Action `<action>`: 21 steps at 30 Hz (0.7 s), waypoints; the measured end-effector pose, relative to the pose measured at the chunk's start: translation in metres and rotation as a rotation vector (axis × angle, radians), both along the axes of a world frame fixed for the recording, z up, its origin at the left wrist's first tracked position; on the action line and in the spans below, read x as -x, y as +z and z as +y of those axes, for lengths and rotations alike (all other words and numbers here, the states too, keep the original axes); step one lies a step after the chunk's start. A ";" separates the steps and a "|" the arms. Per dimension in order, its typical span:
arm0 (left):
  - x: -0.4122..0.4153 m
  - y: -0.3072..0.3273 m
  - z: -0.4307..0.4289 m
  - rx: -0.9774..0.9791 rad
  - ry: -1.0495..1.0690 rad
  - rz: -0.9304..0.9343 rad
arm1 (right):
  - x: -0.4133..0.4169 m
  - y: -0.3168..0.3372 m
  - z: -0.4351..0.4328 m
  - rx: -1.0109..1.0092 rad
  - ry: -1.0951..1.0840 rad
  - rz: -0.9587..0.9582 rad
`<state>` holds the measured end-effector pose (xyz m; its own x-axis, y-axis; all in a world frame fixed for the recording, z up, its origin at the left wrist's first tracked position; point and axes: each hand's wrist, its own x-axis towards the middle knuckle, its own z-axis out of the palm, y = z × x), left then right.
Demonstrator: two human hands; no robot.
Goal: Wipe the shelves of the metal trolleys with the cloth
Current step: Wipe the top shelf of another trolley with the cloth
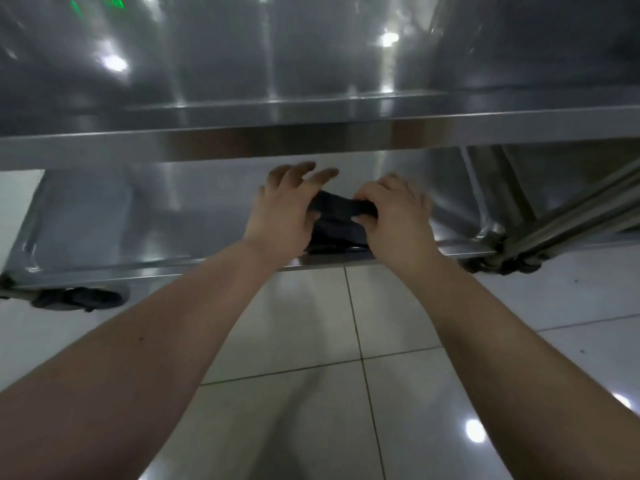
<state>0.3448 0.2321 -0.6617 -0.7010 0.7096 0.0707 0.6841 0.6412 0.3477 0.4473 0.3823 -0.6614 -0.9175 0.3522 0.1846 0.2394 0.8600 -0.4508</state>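
A dark cloth [337,220] lies bunched on the lower shelf [145,216] of a metal trolley, near its front edge. My right hand [394,216] pinches the cloth's right end with curled fingers. My left hand [284,213] holds the cloth's left end with its thumb, while its fingers spread out straight over the shelf. Both forearms reach in under the trolley's upper shelf [242,143], whose front rim crosses the whole view above my hands.
A trolley wheel [74,299] sits at the lower left and another castor [509,263] at the right, beside slanted metal bars [571,216] of a neighbouring frame. Glossy white floor tiles [398,375] lie below my arms.
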 end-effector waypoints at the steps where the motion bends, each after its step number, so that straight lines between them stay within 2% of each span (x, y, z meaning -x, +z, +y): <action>1: -0.001 0.005 -0.004 0.098 -0.040 0.031 | -0.011 0.007 -0.006 0.012 0.004 0.050; 3: -0.005 0.011 -0.014 0.130 -0.126 0.074 | -0.029 0.021 -0.017 0.021 0.019 0.078; 5: -0.013 0.021 -0.026 0.025 -0.171 0.106 | -0.047 0.036 -0.021 -0.024 0.021 0.072; 9: -0.041 0.070 -0.029 -0.027 -0.225 0.164 | -0.090 0.078 -0.006 -0.256 -0.011 0.111; 12: -0.058 0.112 -0.020 -0.076 -0.250 0.083 | -0.108 0.116 0.004 -0.405 0.007 0.048; 14: -0.068 0.141 -0.021 -0.063 -0.233 0.008 | -0.111 0.148 0.006 -0.385 0.013 0.037; 21: -0.098 0.272 -0.055 -0.073 -0.181 -0.006 | -0.126 0.266 -0.030 -0.149 -0.021 -0.053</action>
<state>0.4430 0.1773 -0.3900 -0.5633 0.8171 0.1223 0.7834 0.4812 0.3934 0.5735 0.3526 -0.3955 -0.9201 0.3436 0.1877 0.2781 0.9110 -0.3045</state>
